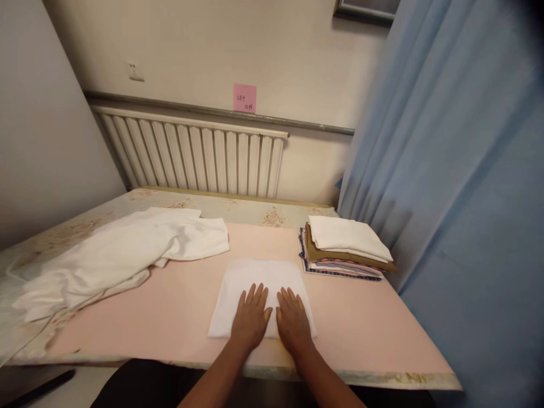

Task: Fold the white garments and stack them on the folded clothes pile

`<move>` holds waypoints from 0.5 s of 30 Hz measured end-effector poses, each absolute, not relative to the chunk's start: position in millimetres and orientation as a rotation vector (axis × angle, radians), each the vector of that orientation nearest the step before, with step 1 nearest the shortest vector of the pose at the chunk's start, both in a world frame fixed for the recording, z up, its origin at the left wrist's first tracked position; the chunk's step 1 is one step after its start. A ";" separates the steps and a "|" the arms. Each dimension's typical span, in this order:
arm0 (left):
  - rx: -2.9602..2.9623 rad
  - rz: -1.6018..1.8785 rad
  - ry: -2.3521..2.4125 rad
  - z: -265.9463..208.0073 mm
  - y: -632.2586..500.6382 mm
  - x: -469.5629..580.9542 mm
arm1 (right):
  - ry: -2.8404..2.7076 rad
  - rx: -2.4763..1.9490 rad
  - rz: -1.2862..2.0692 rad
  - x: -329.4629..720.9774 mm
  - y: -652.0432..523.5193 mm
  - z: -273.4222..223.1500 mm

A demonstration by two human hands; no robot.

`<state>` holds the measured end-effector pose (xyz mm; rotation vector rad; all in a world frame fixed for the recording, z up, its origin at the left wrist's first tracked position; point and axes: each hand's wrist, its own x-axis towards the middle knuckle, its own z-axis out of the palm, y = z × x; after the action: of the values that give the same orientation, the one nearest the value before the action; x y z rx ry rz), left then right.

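Note:
A white garment folded into a rough rectangle lies flat on the pink cloth in front of me. My left hand rests palm down on its left half, fingers stretched out. On the right half lies my right hand, also flat with its fingers extended. The two thumbs point toward each other with a small gap between them. Neither hand grips anything. Parts of the folded garment's near edge are covered by my hands and wrists.
Loose white clothing is heaped at the left. A stack of folded clothes stands at the right, white on top. The pink cloth covers a flowered tablecloth. Behind are a radiator and pink note; a blue curtain hangs right.

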<state>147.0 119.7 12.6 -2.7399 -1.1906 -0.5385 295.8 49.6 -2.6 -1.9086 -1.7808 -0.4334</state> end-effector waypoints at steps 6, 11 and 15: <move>-2.683 -0.487 -1.331 10.8 131.5 120.3 | -1.765 -1.907 -0.398 295.2 48.0 0.6; -2.689 -0.385 -1.470 17.3 140.2 99.5 | -1.777 -1.872 -0.377 294.0 46.7 1.5; -2.671 -0.343 -1.535 21.0 145.6 90.5 | -1.773 -1.878 -0.381 294.2 46.8 0.7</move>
<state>90.5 145.6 21.0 -2.6711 -1.5352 -0.3434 294.2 46.8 0.7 -1.8780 -1.7726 -0.3813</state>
